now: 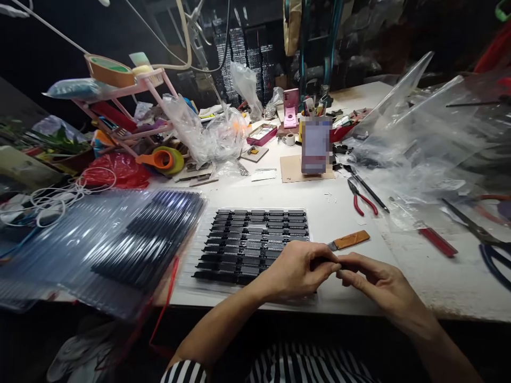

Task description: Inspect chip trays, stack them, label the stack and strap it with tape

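Observation:
Both hands meet just right of a clear plastic tray (187, 282), near the front of the white table. My left hand (295, 268) is closed in a pinch, and something small and dark shows under its fingers. Fingertip to fingertip with it, my right hand (377, 276) pinches too. What lies between the fingertips is too small and hidden to name. Rows of slim black parts (227, 250) with pale comb-like ridges lie in the tray; my left hand and forearm cover its lower right corner. Just beyond the hands lies a blade with a brown handle (351, 240).
Stacked clear trays (80, 234), some holding dark strips, lie at left. Red-handled pliers (361, 199), a red-handled tool (439, 242) and scissors (495, 250) lie at right by plastic bags (431, 149). A phone (315, 143) stands behind. A pink rack (120, 93) rises back left.

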A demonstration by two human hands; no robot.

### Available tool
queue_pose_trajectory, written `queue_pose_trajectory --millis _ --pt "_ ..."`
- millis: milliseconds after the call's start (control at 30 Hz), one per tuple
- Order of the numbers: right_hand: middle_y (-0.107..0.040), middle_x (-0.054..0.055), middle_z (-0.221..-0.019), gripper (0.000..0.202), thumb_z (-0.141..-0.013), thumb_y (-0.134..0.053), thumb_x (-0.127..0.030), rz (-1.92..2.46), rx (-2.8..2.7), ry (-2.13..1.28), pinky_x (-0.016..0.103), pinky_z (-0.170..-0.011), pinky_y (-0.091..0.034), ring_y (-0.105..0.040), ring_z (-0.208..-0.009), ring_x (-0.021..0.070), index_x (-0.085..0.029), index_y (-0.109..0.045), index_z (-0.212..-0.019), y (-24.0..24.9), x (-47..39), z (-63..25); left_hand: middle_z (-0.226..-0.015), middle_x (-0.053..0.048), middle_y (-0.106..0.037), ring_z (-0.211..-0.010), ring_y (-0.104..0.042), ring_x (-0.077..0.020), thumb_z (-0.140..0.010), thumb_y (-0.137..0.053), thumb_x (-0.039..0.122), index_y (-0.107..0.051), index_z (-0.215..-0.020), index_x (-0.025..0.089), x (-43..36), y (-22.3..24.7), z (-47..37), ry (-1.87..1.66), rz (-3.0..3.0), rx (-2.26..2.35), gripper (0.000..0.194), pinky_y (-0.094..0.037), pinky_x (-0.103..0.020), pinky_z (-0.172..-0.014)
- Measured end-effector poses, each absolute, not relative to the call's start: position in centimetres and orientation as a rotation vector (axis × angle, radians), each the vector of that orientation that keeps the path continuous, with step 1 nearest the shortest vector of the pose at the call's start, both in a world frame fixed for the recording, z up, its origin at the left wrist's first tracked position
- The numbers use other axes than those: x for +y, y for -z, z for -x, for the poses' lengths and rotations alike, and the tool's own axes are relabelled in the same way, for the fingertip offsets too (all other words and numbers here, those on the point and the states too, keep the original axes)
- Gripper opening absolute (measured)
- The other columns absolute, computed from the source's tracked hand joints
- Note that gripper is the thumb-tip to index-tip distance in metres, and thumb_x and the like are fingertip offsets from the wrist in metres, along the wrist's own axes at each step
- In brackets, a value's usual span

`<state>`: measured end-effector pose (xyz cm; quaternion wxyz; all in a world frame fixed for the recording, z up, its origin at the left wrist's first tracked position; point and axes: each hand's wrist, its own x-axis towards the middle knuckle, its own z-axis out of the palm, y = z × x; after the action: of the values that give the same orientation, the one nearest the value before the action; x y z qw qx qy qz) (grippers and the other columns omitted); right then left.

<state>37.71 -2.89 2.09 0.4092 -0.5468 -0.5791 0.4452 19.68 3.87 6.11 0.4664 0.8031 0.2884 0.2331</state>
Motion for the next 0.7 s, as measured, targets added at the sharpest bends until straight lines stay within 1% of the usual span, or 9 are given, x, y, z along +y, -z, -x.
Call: queue_pose_trajectory --millis 133,200,267,367,400,467,567,633,700 --pt "-0.066 0.001 -0.094 0.024 -0.083 -0.061 -0.03 1.318 -1.61 -1.083 0.027 -0.075 -0.053 -0.062 -0.088 0.0183 -0.029 -0.061 -0.107 -3.2 -4.1 -36.9 -0.091 -0.007 -0.067 -0.082 -0.059 -0.0176 -0.089 -0.05 0.027 -0.064 -0.108 0.017 1.5 -8.4 -16.8 -0.441 -2.063 0.723 0.026 -0.042 -0.026 -0.075" --pt "-0.066 0.001 -0.096 0.022 -0.086 -0.056 -0.028 1.276 -1.723 -1.061 0.027 -0.075 -0.052 -0.063 -0.088 0.018 -0.029 -0.06 -0.107 -3.4 -4.7 -36.1 -0.094 -0.007 -0.066 -0.085 -0.059 -0.0186 -0.087 -0.054 0.031 -0.058 -0.119 0.02 0.0 -8.4 -14.4 -0.426 -2.028 0.771 0.034 -0.043 -0.027 -0.077" --pt "-0.067 0.001 -0.091 0.02 -0.088 -0.051 -0.029 1.282 -1.755 -1.039 0.025 -0.069 -0.052 -0.064 -0.081 0.0166 -0.028 -0.059 -0.107 -3.2 -5.0 -35.4 -0.096 -0.006 -0.065 -0.087 -0.059 -0.0186 -0.085 -0.056 0.029 -0.057 -0.121 0.023 -1.0 -7.4 -11.6 -0.55 -1.956 0.919 0.036 -0.044 -0.027 -0.078" --pt "-0.066 0.0 -0.081 0.019 -0.091 -0.046 -0.033 1.414 -1.614 -0.945 0.025 -0.065 -0.051 -0.063 -0.071 0.0153 -0.026 -0.057 -0.104 -2.0 -4.8 -34.6 -0.107 -0.007 -0.061 -0.102 -0.055 -0.0203 -0.087 -0.053 0.025 -0.06 -0.114 0.024 -1.1 -4.6 -6.6 -1.006 -1.941 1.456 0.028 -0.04 -0.032 -0.092" --pt "-0.066 0.001 -0.081 0.019 -0.091 -0.045 -0.035 1.473 -1.559 -0.89 0.026 -0.066 -0.051 -0.063 -0.073 0.016 -0.025 -0.057 -0.103 -1.6 -4.6 -34.5 -0.11 -0.007 -0.06 -0.106 -0.052 -0.0212 -0.087 -0.053 0.025 -0.06 -0.113 0.022 -0.8 -3.5 -5.0 -1.128 -1.947 1.675 0.028 -0.037 -0.034 -0.096" --pt "-0.067 0.003 -0.091 0.024 -0.091 -0.044 -0.039 1.57 -1.48 -0.766 0.028 -0.073 -0.051 -0.063 -0.084 0.0186 -0.024 -0.057 -0.104 -0.7 -4.2 -34.1 -0.116 -0.01 -0.057 -0.112 -0.049 -0.023 -0.087 -0.051 0.029 -0.057 -0.117 0.019 -0.1 -1.7 -2.3 -1.185 -1.916 1.978 0.032 -0.033 -0.038 -0.1" --pt "-0.064 0.005 -0.109 0.03 -0.091 -0.042 -0.043 1.638 -1.436 -0.697 0.032 -0.085 -0.048 -0.06 -0.101 0.0214 -0.025 -0.057 -0.11 0.1 -3.5 -33.3 -0.12 -0.01 -0.057 -0.114 -0.05 -0.0225 -0.09 -0.046 0.035 -0.051 -0.125 0.019 0.7 0.2 -0.1 -1.133 -1.758 2.052 0.039 -0.035 -0.038 -0.1" --pt "-0.064 0.004 -0.11 0.032 -0.091 -0.04 -0.044 1.653 -1.426 -0.717 0.032 -0.088 -0.047 -0.059 -0.103 0.0215 -0.025 -0.057 -0.111 0.4 -3.3 -32.7 -0.118 -0.009 -0.06 -0.112 -0.053 -0.021 -0.09 -0.045 0.036 -0.047 -0.128 0.021 0.7 0.7 0.3 -1.176 -1.643 2.03 0.041 -0.036 -0.037 -0.1" --pt "-0.065 0.003 -0.102 0.032 -0.091 -0.04 -0.046 1.674 -1.401 -0.714 0.031 -0.084 -0.049 -0.06 -0.097 0.0208 -0.024 -0.057 -0.107 0.5 -3.2 -32.2 -0.114 -0.008 -0.063 -0.11 -0.055 -0.0205 -0.089 -0.047 0.038 -0.045 -0.13 0.022 0.4 0.8 0.3 -1.272 -1.518 2.0 0.044 -0.036 -0.037 -0.1"
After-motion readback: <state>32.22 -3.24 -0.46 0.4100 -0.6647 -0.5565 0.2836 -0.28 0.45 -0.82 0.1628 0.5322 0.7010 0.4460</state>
